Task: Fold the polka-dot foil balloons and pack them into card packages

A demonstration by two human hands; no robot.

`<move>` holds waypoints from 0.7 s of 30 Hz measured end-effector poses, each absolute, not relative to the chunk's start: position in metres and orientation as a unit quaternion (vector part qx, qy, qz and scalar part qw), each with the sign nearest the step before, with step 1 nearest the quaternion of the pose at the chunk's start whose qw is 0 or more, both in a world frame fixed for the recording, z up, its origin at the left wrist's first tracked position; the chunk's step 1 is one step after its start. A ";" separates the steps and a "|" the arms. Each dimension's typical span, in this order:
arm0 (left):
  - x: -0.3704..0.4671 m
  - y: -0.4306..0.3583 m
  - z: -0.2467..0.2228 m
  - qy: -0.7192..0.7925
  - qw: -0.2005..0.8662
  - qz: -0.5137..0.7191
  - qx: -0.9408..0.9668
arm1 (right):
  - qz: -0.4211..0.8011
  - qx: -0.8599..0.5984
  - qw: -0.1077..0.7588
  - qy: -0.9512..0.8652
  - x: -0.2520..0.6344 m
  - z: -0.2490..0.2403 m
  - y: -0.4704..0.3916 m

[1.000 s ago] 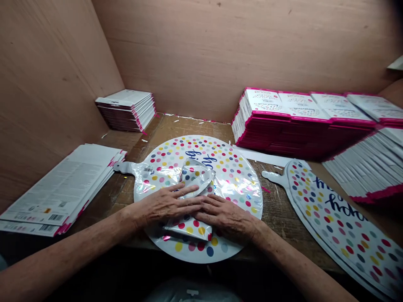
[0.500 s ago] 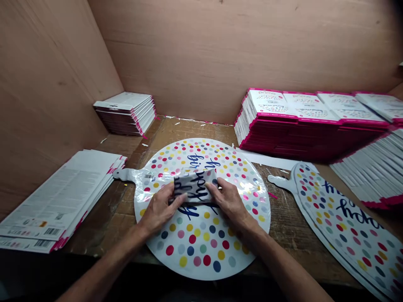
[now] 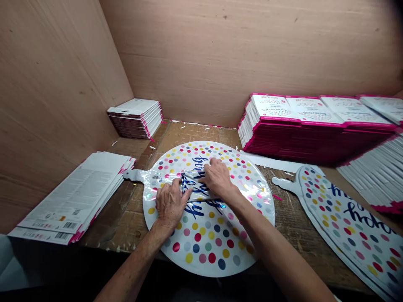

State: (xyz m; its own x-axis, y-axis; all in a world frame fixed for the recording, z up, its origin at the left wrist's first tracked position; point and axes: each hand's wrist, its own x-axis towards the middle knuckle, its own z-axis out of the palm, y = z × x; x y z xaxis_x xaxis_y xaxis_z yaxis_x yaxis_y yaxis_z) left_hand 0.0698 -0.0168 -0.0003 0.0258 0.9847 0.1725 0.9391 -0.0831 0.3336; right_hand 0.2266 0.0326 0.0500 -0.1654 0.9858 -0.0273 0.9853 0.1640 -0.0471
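My L hand (image 3: 171, 201) has its fingers bent and the thumb laid on the L end of the folded foil (image 3: 197, 193); can't make out if thumb and fingers pinch it, as the undersides are hidden. My R hand (image 3: 218, 178) is curled over the foil's far R part, knuckles up, palm out of sight, so no way to say if it grips or just presses.

The foil lies btw both hands, on the round balloon (image 3: 217, 243), near its middle. Its R edge is hard to trace under my R hand & wrist, and the blue lettering runs together w/ the balloon's own print (can't read it properly). Balloon's tail (image 3: 134, 175) points L.

Further out: printed cards (image 3: 69, 197) near L, tail tip close by; a card stack (image 3: 135, 113) far L. Far R, pink-edged packs (image 3: 302, 111), rightmost cut off by the frame, as are the leaning cards (image 3: 374, 167) and the spare balloons (image 3: 352, 226) on the R.
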 end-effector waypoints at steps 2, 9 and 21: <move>0.068 -0.018 0.004 0.675 0.091 0.179 0.710 | 0.070 -0.590 -0.021 -0.804 0.228 0.057 0.046; 0.065 -0.028 0.010 0.649 0.299 0.359 0.601 | 0.165 -0.517 0.035 -0.839 0.249 0.053 0.009; -0.044 -0.046 0.031 0.768 -0.030 0.268 0.580 | 0.362 -0.519 0.212 -0.745 0.281 0.013 -0.045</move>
